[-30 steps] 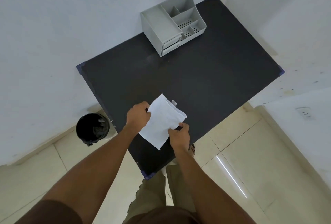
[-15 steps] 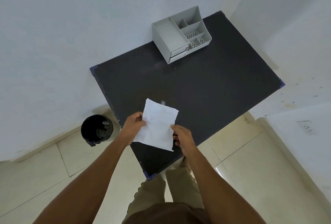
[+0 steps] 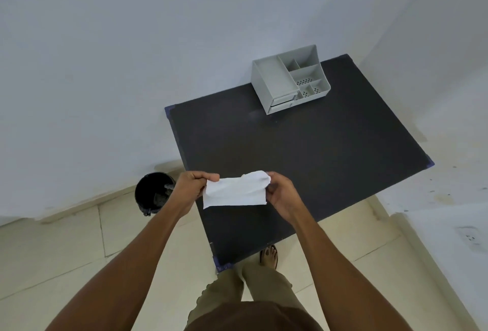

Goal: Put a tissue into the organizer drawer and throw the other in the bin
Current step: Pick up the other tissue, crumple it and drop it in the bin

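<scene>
The task is looking to be in its early part. At about 8 o'clock from the table's middle, the black bin (image 3: 155,192) is standing on the floor, just beside the near-left edge of the dark table (image 3: 303,151); something grey is lying inside it, but I cannot tell if it is a tissue. So I am judging that neither step is finished yet: nothing white is showing in the organizer, and the tissue is not put away.

The left hand (image 3: 191,188) is closing its fingers on the left end of the white tissue (image 3: 235,190). The tissue is hanging in the air between both hands, over the near-left part of the table, at about 7 o'clock. It is looking soft and a little wrinkled, folded into a wide strip, maybe more than one layer; whether two tissues are held together, I cannot tell. The right hand (image 3: 281,192) is pinching the right end, which is bunching up a little.

At about 1 o'clock, well apart from the hands, the grey organizer (image 3: 289,82) is sitting near the wall, and its drawers (image 3: 284,102) are appearing closed.
</scene>
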